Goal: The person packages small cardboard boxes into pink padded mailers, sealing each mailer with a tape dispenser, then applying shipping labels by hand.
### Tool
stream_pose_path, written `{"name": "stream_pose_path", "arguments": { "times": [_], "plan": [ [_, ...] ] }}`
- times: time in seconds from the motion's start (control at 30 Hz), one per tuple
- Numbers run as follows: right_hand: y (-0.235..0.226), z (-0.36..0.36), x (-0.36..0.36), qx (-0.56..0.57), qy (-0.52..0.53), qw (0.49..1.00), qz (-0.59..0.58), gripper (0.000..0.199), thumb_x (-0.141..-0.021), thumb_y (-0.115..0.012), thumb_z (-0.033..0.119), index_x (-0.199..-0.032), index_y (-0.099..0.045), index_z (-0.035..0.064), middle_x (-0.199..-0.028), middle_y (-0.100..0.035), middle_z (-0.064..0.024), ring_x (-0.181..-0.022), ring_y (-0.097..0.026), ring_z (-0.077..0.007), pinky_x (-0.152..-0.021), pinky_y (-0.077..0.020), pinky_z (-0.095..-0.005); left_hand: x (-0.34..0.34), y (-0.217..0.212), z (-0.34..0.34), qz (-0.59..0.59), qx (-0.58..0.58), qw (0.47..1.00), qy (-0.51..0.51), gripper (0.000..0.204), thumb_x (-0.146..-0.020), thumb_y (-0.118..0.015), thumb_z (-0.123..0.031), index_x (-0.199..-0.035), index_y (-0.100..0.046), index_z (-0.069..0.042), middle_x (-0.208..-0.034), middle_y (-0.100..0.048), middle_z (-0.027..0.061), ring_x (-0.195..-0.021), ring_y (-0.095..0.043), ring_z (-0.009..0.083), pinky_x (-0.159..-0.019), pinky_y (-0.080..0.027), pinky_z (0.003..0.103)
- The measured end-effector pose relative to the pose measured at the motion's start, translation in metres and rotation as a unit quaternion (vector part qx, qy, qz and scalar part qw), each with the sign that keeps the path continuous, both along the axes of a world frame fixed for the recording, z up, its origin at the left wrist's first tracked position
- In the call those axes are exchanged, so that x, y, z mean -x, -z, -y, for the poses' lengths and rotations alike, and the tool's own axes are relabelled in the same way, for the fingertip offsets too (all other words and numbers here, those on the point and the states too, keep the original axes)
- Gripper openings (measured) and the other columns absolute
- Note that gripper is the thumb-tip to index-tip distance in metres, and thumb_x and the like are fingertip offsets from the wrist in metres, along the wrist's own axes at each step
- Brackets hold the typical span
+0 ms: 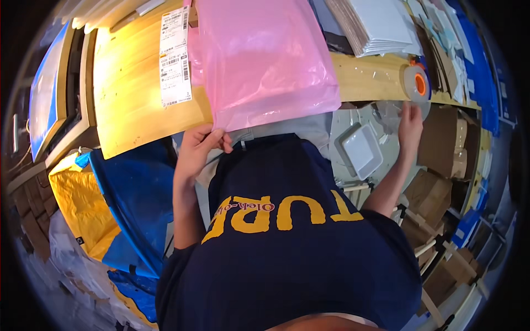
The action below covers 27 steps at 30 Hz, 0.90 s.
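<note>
A glossy pink plastic mailer bag lies on the wooden table, its near edge hanging slightly over the front. My left hand pinches the bag's near left corner between thumb and fingers. Off to the right, my right hand is closed at the table's front edge, just below a roll of clear tape with an orange core. Clear film shows around its fingertips, seemingly the tape's loose end. A strip of printed white labels lies left of the bag.
A stack of white flat packs stands at the far right of the wooden table. Below the table are a white plastic tray and cardboard boxes. A yellow and blue sack hangs at the left.
</note>
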State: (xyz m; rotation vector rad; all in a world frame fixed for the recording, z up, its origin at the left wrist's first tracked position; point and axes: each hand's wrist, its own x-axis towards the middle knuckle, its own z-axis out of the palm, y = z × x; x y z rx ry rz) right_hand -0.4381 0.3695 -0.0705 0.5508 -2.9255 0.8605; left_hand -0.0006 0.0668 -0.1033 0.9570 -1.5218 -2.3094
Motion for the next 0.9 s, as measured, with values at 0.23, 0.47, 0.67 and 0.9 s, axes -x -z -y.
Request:
{"name": "stream_pose_path", "arguments": {
  "times": [0.23,0.47,0.67,0.9],
  "plan": [
    [-0.009,0.053,-0.043,0.017,-0.246,0.946,-0.21,0.061,-0.082,-0.081,0.013,-0.138,-0.057,0.0087,-0.139,-0.058,-0.011,-0.124,-0.054,-0.0307,-0.107,-0.0423,-0.0404,0.001,-0.02,0.064,0.073,0.56,0.814,-0.136,0.047,-0.085,-0.077,-0.006,-0.131,-0.063,-0.005,-0.123,-0.062,0.0123,-0.114,-0.06,0.0266,-0.1,-0.048,0.036],
    [-0.027,0.185,-0.047,0.072,-0.596,0.734,-0.316,0.052,-0.079,-0.08,0.02,-0.13,-0.067,0.0143,-0.14,-0.063,0.0005,-0.129,-0.054,-0.0255,-0.119,-0.0353,-0.0386,0.082,-0.045,0.097,0.001,0.894,0.44,0.091,0.066,-0.085,-0.072,-0.018,-0.148,-0.055,-0.02,-0.16,-0.043,-0.0055,-0.15,-0.033,0.0267,-0.123,-0.034,0.047],
    [-0.021,0.204,-0.03,0.068,-0.713,0.633,-0.292,0.029,-0.086,-0.073,0.021,-0.113,-0.074,0.0125,-0.119,-0.074,-0.001,-0.112,-0.065,-0.0257,-0.111,-0.0437,-0.038,0.078,-0.049,0.107,-0.055,0.861,0.461,0.209,0.04,-0.094,-0.062,-0.018,-0.133,-0.067,-0.015,-0.142,-0.062,-0.001,-0.135,-0.053,0.0252,-0.115,-0.042,0.041],
    [-0.004,0.216,-0.049,0.172,-0.47,0.853,0.148,0.016,-0.089,-0.068,0.017,-0.099,-0.075,0.0068,-0.099,-0.076,-0.0071,-0.092,-0.068,-0.0317,-0.096,-0.0507,-0.0409,0.077,-0.044,0.103,0.027,0.46,0.886,0.045,0.023,-0.096,-0.059,-0.012,-0.117,-0.07,-0.008,-0.117,-0.072,0.0077,-0.109,-0.067,0.0247,-0.092,-0.053,0.034]
  ]
}}
